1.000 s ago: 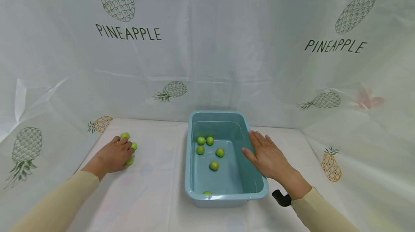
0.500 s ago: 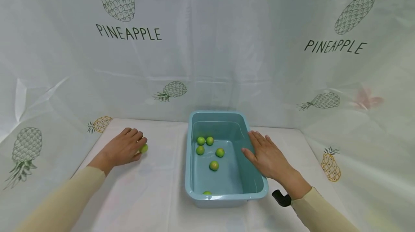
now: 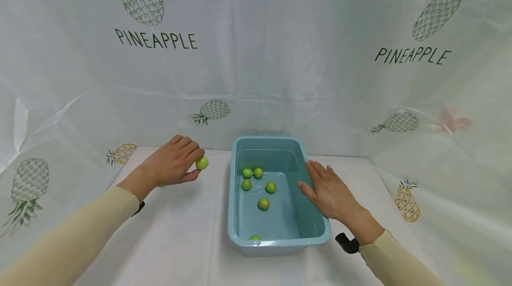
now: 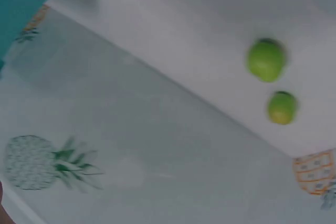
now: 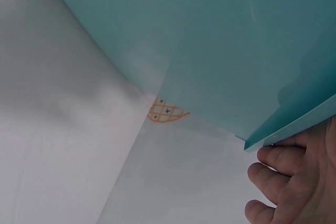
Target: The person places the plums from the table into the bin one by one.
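Tub (image 3: pixel 280 249): glossy pale-blue plastic, rounded corners; six round green fruits (image 3: pixel 264 204) inside (the nearest one partly hidden by the near side).
Left hand (image 3: pixel 170 161): thumb and fingers pinch a smooth green fruit (image 3: pixel 202 163) above the white tabletop (image 3: pixel 188 237), left of the tub.
Right hand (image 3: pixel 330 192): fingers extended, resting along the tub's rim, clenching nothing.
Loose fruits (image 4: pixel 266 60): two, blurred, on the tabletop in the left wrist view; the head view nearly hides them.
Backdrop (image 3: pixel 280 77): creased, pineapple-printed sheet, cut off above.

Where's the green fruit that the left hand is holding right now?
In the head view, the green fruit is left of the image centre, pinched at the fingertips of the left hand, outside the blue tub on its left side.
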The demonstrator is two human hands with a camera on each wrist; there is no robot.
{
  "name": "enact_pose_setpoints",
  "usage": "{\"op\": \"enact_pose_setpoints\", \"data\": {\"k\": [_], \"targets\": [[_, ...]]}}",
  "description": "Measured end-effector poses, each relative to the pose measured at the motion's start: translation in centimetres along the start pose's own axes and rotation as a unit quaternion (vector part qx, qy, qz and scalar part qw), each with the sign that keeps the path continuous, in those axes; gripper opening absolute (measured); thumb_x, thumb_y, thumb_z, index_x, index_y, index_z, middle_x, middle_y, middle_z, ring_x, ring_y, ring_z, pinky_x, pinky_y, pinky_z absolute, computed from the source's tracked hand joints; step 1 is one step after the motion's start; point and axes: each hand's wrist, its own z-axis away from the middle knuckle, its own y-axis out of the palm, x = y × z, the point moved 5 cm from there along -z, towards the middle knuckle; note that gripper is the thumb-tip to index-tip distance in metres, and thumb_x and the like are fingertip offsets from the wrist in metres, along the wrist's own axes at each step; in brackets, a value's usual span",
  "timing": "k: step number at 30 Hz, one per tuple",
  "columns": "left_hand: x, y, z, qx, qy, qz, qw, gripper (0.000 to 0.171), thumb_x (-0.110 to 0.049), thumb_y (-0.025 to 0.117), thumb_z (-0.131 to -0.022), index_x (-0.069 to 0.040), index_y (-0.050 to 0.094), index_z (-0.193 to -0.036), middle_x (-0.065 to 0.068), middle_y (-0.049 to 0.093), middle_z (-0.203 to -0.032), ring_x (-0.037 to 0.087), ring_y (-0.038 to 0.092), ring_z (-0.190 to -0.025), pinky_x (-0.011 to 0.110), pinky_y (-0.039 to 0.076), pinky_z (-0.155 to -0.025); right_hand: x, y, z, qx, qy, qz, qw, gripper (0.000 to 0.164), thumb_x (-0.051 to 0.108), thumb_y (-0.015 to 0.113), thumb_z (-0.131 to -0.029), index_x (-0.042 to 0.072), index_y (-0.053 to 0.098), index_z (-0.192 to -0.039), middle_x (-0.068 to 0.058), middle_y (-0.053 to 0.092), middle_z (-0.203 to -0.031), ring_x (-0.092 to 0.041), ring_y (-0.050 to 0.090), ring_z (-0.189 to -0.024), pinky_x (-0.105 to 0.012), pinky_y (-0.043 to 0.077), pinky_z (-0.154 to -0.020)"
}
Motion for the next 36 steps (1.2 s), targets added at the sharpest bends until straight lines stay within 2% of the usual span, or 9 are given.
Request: {"op": "enact_pose_setpoints", "data": {"k": [7, 12, 20, 26, 31, 36], "targets": [[-2.7, -3.2, -5.3, -0.02, 0.039, 0.045, 0.998, 0.036, -0.04, 0.061, -0.091, -0.011, 0.058, -0.112, 0.002, 0.058, -0.099, 0.025, 0.052, -0.096, 0.041, 0.044, -0.09, -0.1, 0.0, 0.0, 0.003, 0.0, 0.0, 1.0, 0.073, 0.046, 0.05, -0.109, -0.007, 0.039, -0.158, -0.026, 0.044, -0.162, -0.047, 0.038, -0.152, -0.067, 0.028, -0.122], [-5.2, -4.0, -8.4, -0.008, 0.066, 0.061, 0.9959, 0.034, -0.041, 0.059, -0.091, -0.014, 0.059, -0.111, -0.002, 0.056, -0.098, 0.022, 0.05, -0.096, 0.039, 0.042, -0.091, -0.2, -0.1, -0.1, 0.004, 0.001, 0.0, 1.0, 0.072, 0.045, 0.051, -0.109, -0.006, 0.039, -0.158, -0.027, 0.043, -0.162, -0.047, 0.038, -0.152, -0.067, 0.028, -0.122], [-8.3, -2.9, -11.9, 0.018, 0.104, 0.06, 0.9927, 0.034, -0.045, 0.054, -0.093, -0.016, 0.058, -0.11, -0.001, 0.056, -0.101, 0.021, 0.05, -0.099, 0.038, 0.04, -0.094, -0.2, 0.0, -0.1, 0.006, 0.001, 0.0, 1.0, 0.072, 0.045, 0.051, -0.109, -0.007, 0.039, -0.158, -0.027, 0.043, -0.162, -0.047, 0.038, -0.152, -0.067, 0.028, -0.122], [-10.2, -2.2, -14.0, 0.021, 0.141, 0.057, 0.9882, 0.035, -0.048, 0.052, -0.094, -0.017, 0.058, -0.109, -0.002, 0.055, -0.101, 0.019, 0.048, -0.096, 0.037, 0.04, -0.094, -0.3, 0.1, -0.1, 0.007, 0.001, -0.001, 1.0, 0.074, 0.046, 0.051, -0.109, -0.007, 0.038, -0.158, -0.026, 0.043, -0.162, -0.047, 0.037, -0.153, -0.066, 0.028, -0.123], [-11.4, -1.6, -15.4, 0.041, 0.137, 0.08, 0.9865, 0.035, -0.046, 0.056, -0.091, -0.018, 0.059, -0.111, -0.003, 0.055, -0.1, 0.018, 0.046, -0.093, 0.035, 0.037, -0.087, -0.3, 0.1, 0.0, 0.003, -0.004, 0.0, 1.0, 0.073, 0.046, 0.052, -0.108, -0.007, 0.039, -0.157, -0.026, 0.043, -0.162, -0.046, 0.038, -0.153, -0.066, 0.029, -0.122], [-12.8, -0.8, -16.3, 0.073, 0.133, 0.097, 0.9836, 0.035, -0.048, 0.055, -0.092, -0.02, 0.06, -0.114, -0.005, 0.056, -0.105, 0.016, 0.046, -0.096, 0.034, 0.038, -0.088, -0.4, 0.1, -0.1, 0.004, -0.006, 0.002, 1.0, 0.073, 0.046, 0.052, -0.109, -0.007, 0.039, -0.157, -0.026, 0.043, -0.162, -0.045, 0.038, -0.152, -0.066, 0.029, -0.122]]}}
